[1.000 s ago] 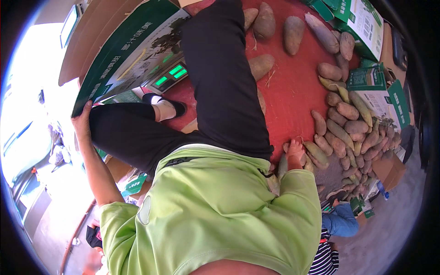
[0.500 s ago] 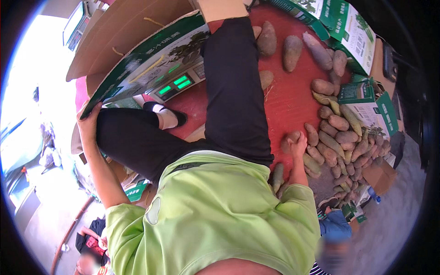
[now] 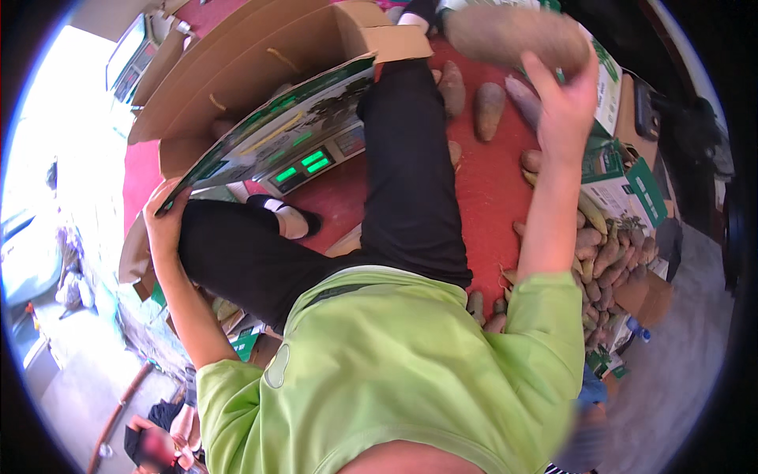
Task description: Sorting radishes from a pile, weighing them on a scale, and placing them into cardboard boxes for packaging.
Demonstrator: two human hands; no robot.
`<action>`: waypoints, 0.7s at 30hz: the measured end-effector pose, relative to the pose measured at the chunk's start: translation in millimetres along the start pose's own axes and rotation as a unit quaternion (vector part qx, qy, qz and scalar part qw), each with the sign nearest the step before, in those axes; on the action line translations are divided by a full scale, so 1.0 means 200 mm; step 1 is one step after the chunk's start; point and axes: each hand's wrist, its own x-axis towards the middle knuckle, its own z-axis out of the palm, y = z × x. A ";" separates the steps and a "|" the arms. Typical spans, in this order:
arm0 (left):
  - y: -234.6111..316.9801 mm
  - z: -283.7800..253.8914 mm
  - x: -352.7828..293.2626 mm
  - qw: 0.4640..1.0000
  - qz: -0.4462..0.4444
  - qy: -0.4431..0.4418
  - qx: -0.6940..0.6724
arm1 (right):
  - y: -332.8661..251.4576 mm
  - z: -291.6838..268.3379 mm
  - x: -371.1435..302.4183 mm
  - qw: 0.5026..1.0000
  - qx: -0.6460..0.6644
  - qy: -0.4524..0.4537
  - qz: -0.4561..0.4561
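Observation:
My right hand point(image 3: 565, 110) is raised at the far right, its fingers closed round a large brown sweet potato point(image 3: 505, 33). The root is slightly blurred and lies crosswise above the table. At the left, my left hand point(image 3: 167, 212) pinches the near edge of a printed green-and-white flap on a cardboard carton point(image 3: 272, 130). The carton's top is open; a few brown roots show dimly inside, and the flap hides the rest. Below the flap, a scale point(image 3: 312, 164) shows lit green digits, between my legs.
Loose roots, one being a brown sweet potato point(image 3: 489, 110), lie on the red surface point(image 3: 493, 189). A heap of brown and greenish roots point(image 3: 612, 265) spreads at the right. Beside it stands a small green-and-white carton point(image 3: 628, 193). Other people sit at the lower left and lower right.
My right hand has lifted a sweet potato from beside the heap up to the far right. My left hand still grips the flap, and more of the carton's inside now shows.

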 end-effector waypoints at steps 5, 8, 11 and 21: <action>0.02 -0.02 -0.01 0.999 -0.017 0.001 0.035 | -0.18 0.48 0.18 0.976 0.177 -0.120 -0.050; -0.01 -0.02 0.00 0.999 0.011 -0.007 0.047 | -0.14 0.70 0.18 0.966 -0.035 -0.237 -0.098; -0.01 -0.01 0.00 0.999 0.006 -0.007 0.035 | -0.04 0.90 0.09 0.924 -0.256 -0.212 -0.189; -0.02 -0.01 0.00 0.998 -0.018 -0.018 0.055 | 0.17 0.61 0.12 0.966 -0.171 -0.049 -0.186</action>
